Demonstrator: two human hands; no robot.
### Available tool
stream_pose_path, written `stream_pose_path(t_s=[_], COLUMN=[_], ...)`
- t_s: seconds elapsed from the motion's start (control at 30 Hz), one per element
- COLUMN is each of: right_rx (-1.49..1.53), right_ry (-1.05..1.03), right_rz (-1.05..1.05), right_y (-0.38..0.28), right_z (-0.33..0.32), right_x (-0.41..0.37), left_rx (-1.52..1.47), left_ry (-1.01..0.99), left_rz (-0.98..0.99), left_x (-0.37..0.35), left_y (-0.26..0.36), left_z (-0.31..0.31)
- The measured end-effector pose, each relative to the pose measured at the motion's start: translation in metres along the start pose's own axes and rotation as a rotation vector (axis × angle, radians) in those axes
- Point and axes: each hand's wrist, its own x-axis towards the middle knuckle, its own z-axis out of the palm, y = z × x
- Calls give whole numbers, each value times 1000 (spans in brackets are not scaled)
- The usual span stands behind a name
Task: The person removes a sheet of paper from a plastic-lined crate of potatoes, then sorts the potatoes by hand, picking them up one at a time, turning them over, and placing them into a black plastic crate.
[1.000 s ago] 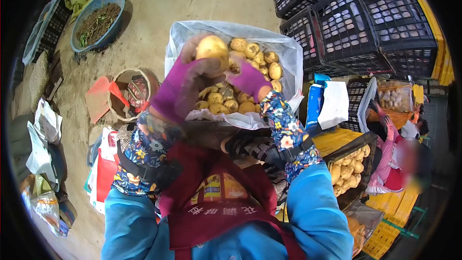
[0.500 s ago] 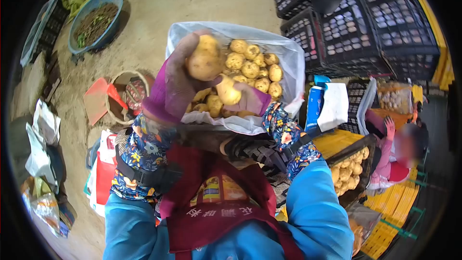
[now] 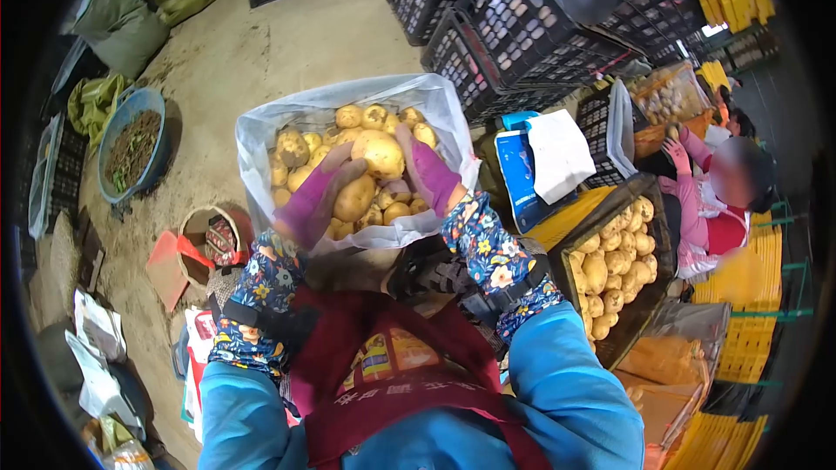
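Both my hands wear purple, soil-stained gloves over a crate lined with a white plastic bag (image 3: 252,152), which is partly filled with potatoes (image 3: 292,148). My left hand (image 3: 320,196) is closed around a brownish potato (image 3: 354,198), low over the pile. Beside it, my right hand (image 3: 428,167) grips a large yellow potato (image 3: 380,154) from the right, its fingers at the potato's edge. The tips of my left fingers reach close to this yellow potato too. Some potatoes under my hands are hidden.
To my right stands a dark crate of potatoes (image 3: 610,265), beside a blue packet (image 3: 527,178) and white paper (image 3: 559,155). Stacked black crates (image 3: 522,35) rise ahead right. A person (image 3: 697,200) works farther right. At left are a blue basin (image 3: 109,161) and a bucket (image 3: 196,231).
The view has turned, so the lined crate sits further left and lower. My hands have come down closer to the pile; my right hand has moved from below the left to its right side.
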Motion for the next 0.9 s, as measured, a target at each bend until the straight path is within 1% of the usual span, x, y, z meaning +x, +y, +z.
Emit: stream_pose_path(t_s=[0.03, 0.07, 0.1, 0.13, 0.17, 0.2, 0.27, 0.3, 0.33, 0.37, 0.4, 0.47, 0.5, 0.53, 0.6, 0.63, 0.67, 0.7, 0.73, 0.77, 0.8, 0.83, 0.87, 0.9], right_rx=[-56, -167, -278, -338, -398, -360, -298, 40, -206, -468, -518, -236, -173, -124, -478, -599, -718, -762, -945, -1169, -1396, -1431, -1581, -1783], right_ry=[31, 40, 64, 68, 77, 76, 141, 161, 200, 233, 259, 314, 372, 377, 679, 644, 608, 598, 533, 540, 544, 617, 608, 589], right_rz=[-144, -280, -415, -509, -603, -692, -563, -155, -399, -630, -696, -511, -464, -490, -443, -547, -649, -542, -551, -483, -410, -498, -380, -351], right_y=[1, 5, 8, 19, 30, 36, 26, -20, -19, -10, -14, -41, -48, -45, -36, -23, -10, -3, 14, 38, 49, 60, 58, 59], right_z=[10, 16, 20, 14, 8, -2, -20, -9, -33, -61, -78, -106, -125, -154, -209, -245, -274, -287, -316, -332, -335, -337, -341, -343], right_x=[-12, -18, -22, -17, -12, -5, -22, -83, -98, -104, -129, -205, -239, -270, -316, -328, -339, -351, -351, -349, -347, -347, -342, -331], left_rx=[144, 469, 756, 875, 876, 376, 335, 196, -157, -515, -556, -518, -501, -489, -465, -442, -345, -249, -33, 176, 225, 268, 309, 643], left_ry=[-28, -171, -253, -57, -105, -108, -120, -52, -20, 87, 162, 223, 260, 254, 243, 169, 177, 183, 112, 74, 73, 76, 84, 51], left_rz=[80, 290, 546, 539, 518, 261, 165, 51, -160, -355, -385, -404, -409, -412, -422, -396, -300, -205, -57, 100, 145, 195, 243, 448], left_x=[1, 4, 8, 9, 1, 6, -4, -5, 8, 20, 20, 19, 16, 15, 16, 18, 18, 18, 17, 16, 15, 17, 17, 19], left_y=[-3, 0, 4, -17, 3, -15, 2, 8, 0, -9, -5, 0, 0, -2, -15, -25, -32, -39, -47, -54, -47, -40, -30, -14], left_z=[-1, -8, -15, -18, -7, -10, 7, 16, 8, -1, 7, 14, 16, 14, 0, -12, -12, -9, -4, 1, 17, 39, 64, 95])
